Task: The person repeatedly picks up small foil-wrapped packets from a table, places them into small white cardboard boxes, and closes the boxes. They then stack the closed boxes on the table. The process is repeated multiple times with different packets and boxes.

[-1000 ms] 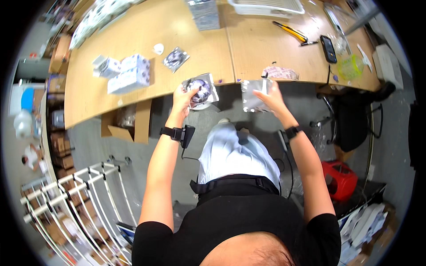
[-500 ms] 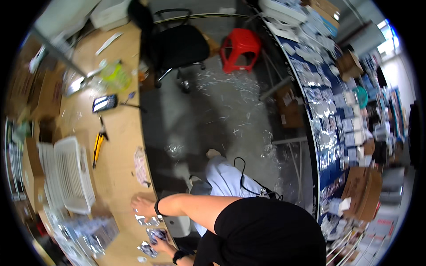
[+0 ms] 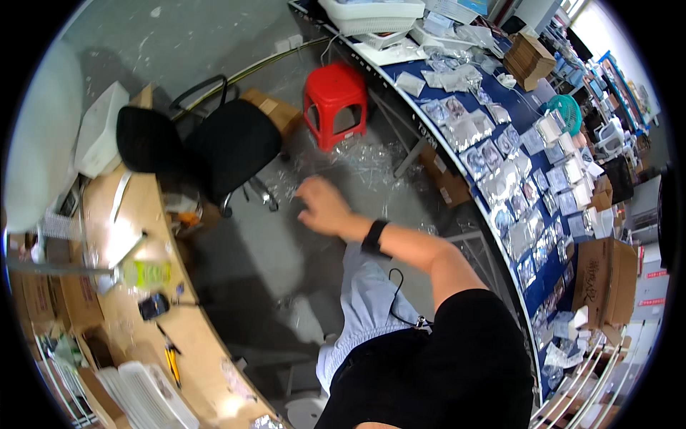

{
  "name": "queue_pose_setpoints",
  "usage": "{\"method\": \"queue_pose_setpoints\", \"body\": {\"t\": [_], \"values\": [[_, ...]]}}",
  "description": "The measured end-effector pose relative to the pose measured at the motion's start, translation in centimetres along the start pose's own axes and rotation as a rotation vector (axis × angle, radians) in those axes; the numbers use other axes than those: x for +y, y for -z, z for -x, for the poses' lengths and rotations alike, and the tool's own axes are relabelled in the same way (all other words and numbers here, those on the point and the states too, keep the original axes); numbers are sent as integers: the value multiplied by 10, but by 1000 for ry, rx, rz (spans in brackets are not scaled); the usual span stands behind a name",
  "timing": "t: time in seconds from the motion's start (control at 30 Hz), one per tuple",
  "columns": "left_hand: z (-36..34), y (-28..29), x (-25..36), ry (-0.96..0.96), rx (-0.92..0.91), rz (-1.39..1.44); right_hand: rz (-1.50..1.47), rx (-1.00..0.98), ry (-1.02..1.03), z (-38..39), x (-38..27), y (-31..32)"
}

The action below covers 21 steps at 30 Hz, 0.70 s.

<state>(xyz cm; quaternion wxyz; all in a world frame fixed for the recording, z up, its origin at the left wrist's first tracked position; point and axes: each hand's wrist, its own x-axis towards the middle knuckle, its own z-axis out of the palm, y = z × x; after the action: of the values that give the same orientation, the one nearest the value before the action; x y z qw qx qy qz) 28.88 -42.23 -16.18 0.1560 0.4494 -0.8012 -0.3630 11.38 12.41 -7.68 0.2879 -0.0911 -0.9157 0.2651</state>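
Note:
My right hand (image 3: pixel 323 207) is raised over the grey floor, in front of my body. Its fingers are bent a little and spread apart, and I see nothing held in them. A black band (image 3: pixel 374 236) circles that wrist. Below it are my light blue trousers (image 3: pixel 354 304). My left hand is out of the picture; only a sliver of skin shows at the bottom edge. Part of a shiny silver packet (image 3: pixel 266 422) lies at the lower edge of the wooden table (image 3: pixel 191 343), on my left.
A black office chair (image 3: pixel 229 143) and a red stool (image 3: pixel 334 107) stand ahead. Rows of silver packets (image 3: pixel 500 182) cover a long table on the right, beside an open cardboard box (image 3: pixel 606 279). A yellow-and-black tool (image 3: pixel 172 366) and a white basket (image 3: pixel 153 393) lie on the wooden table. Plastic scraps litter the floor.
My right hand has left the wooden table and swung out over the floor. My left hand, earlier on a silver packet, has gone out of view. The view has turned right.

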Motion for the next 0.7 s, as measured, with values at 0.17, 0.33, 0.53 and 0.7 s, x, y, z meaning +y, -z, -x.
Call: {"method": "queue_pose_setpoints", "body": {"t": [0.17, 0.33, 0.53, 0.7], "values": [[87, -100, 67, 0, -171, -7, 537, 97, -641, -100, 258, 126], [135, -127, 119, 79, -276, -17, 599, -147, -1068, -129, 389, 195], [130, -123, 157, 129, -398, -8, 533, -253, -1138, -150, 427, 212], [58, -148, 178, 202, -702, 223, 435, -187, -1234, -146, 431, 221]]}}
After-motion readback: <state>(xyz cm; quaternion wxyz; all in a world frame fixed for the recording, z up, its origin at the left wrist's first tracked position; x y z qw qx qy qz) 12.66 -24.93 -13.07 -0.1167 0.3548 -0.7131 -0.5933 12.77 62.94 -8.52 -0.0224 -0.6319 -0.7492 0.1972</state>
